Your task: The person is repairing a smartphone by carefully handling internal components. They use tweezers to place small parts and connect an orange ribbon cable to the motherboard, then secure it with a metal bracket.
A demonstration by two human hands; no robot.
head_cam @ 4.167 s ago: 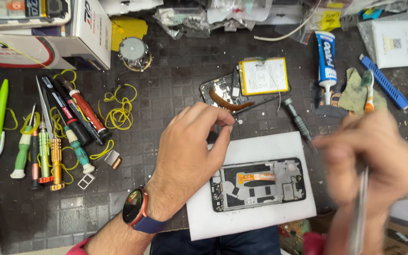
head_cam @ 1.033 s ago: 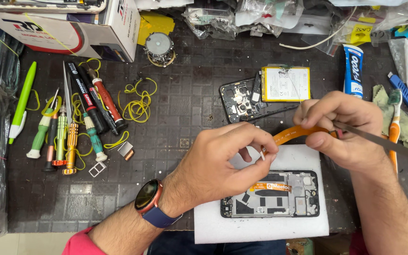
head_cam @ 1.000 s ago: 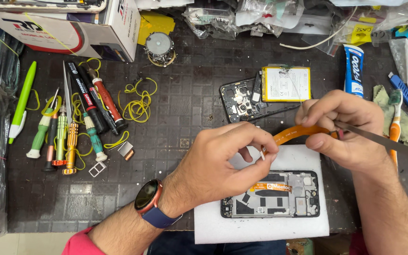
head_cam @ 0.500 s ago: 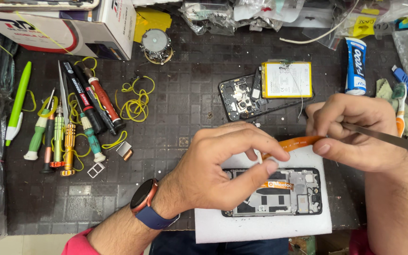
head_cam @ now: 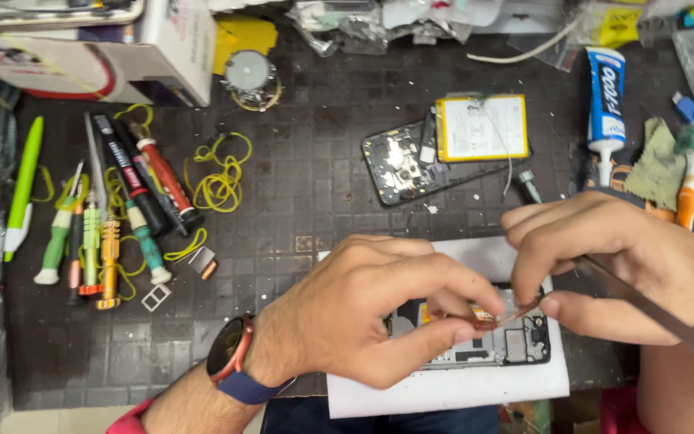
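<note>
Over white paper sheet [head_cam: 443, 386]: left hand [head_cam: 363, 313] & right hand [head_cam: 612, 257] each pinch thin orange flex ribbon [head_cam: 487, 316] above opened black phone frame [head_cam: 516, 341]; right also grips metal tweezers [head_cam: 652, 301].

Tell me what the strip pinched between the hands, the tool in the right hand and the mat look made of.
Strip: thin flexible film, orange, probably a flex cable. Tool in the right hand: bare metal, grey and glinting. Mat: dark, matte, gridded, likely rubber or silicone. Left hand pinches the strip.
</note>
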